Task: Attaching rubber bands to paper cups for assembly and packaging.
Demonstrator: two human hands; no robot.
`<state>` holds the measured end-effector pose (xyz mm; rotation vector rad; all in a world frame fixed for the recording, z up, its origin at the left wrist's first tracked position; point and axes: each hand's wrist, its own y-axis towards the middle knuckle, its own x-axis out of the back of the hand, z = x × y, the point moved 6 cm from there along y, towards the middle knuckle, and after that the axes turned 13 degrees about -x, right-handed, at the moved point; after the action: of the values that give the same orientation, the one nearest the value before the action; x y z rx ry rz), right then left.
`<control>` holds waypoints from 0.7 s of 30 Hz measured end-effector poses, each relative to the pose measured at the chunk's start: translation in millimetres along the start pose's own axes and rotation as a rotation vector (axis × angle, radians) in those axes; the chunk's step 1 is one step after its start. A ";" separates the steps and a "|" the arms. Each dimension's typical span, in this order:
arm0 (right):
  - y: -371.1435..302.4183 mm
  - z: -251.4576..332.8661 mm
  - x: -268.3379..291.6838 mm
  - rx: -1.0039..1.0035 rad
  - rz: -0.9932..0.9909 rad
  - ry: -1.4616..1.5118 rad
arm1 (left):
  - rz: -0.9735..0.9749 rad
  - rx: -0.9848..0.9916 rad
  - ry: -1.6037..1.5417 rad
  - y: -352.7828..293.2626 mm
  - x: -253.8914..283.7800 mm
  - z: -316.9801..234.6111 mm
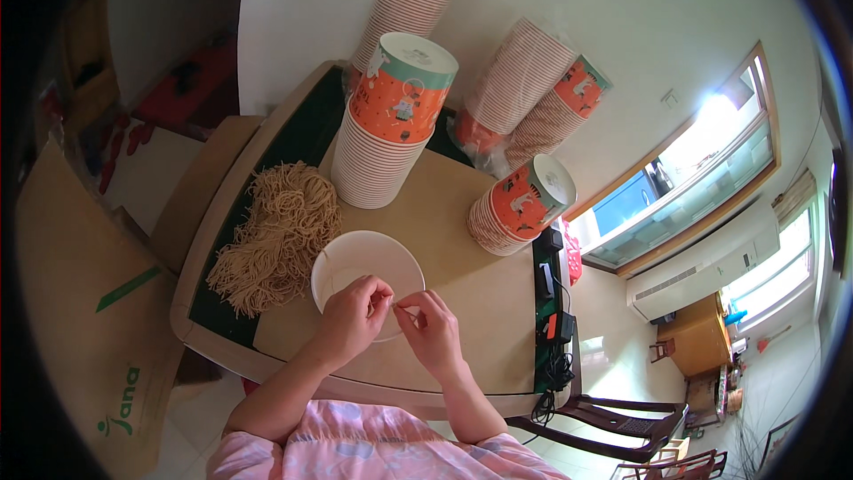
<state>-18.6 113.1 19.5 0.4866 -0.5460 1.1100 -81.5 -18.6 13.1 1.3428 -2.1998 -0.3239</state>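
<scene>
Pink shirt (pixel 382 444), hands (pixel 354 313), green-lettered carton (pixel 93 347)

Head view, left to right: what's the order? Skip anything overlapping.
Cardboard box with a green stripe → tangled beige strings → left hand → right hand → short stack of orange-patterned paper tubs → white air conditioner.

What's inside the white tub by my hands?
In the white tub, mostly pale inner surface shows; fine details unclear. Your left hand and right hand cover parts of its near side.
</scene>
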 end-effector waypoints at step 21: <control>6.1 8.3 -7.6 0.022 0.001 -0.018 | -0.049 0.001 -0.047 -1.9 -1.7 6.0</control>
<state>-28.2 104.9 21.6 0.5160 -0.5507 1.1146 -82.8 -18.4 6.7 1.4049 -2.2080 -0.3758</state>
